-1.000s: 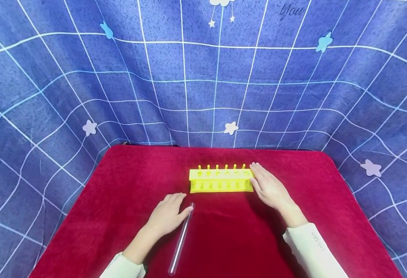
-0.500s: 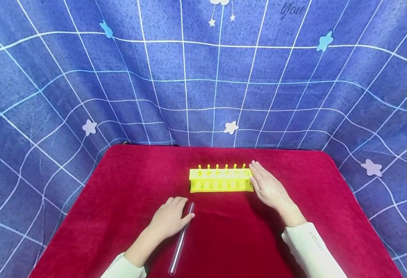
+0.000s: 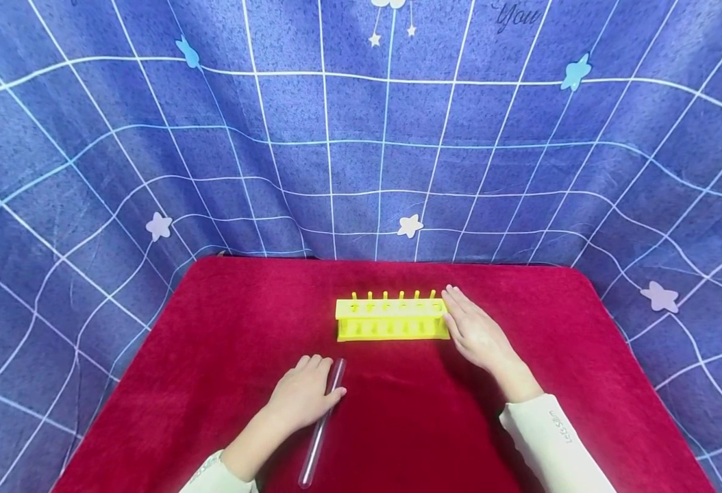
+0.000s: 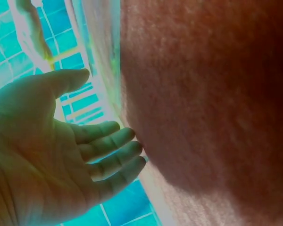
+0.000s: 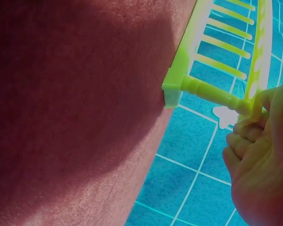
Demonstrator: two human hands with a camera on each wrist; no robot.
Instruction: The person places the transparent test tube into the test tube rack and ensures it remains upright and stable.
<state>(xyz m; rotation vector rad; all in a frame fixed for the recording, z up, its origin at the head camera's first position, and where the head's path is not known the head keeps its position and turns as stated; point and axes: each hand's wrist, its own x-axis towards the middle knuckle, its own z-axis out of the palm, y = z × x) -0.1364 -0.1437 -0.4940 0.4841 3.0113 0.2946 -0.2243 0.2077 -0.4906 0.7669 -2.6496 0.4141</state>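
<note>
A yellow test tube rack (image 3: 392, 320) stands on the red cloth (image 3: 213, 356), a little back from the middle. My right hand (image 3: 475, 332) lies against its right end. In the right wrist view the right hand (image 5: 264, 165) has its thumb and bent fingers closed on the end of the rack (image 5: 181, 61). A clear glass test tube (image 3: 320, 428) lies on the cloth in front of the rack, pointing toward it. My left hand (image 3: 302, 394) rests beside the tube with its thumb touching the tube. In the left wrist view the left hand (image 4: 61, 155) shows a spread palm with relaxed fingers.
The red cloth covers a table with rounded far corners. Behind it and on both sides hangs a blue checked backdrop (image 3: 361, 137) with stars. The rack's holes look empty.
My left hand has slid a little back toward me along the tube. The right hand, rack and tube have stayed put.
</note>
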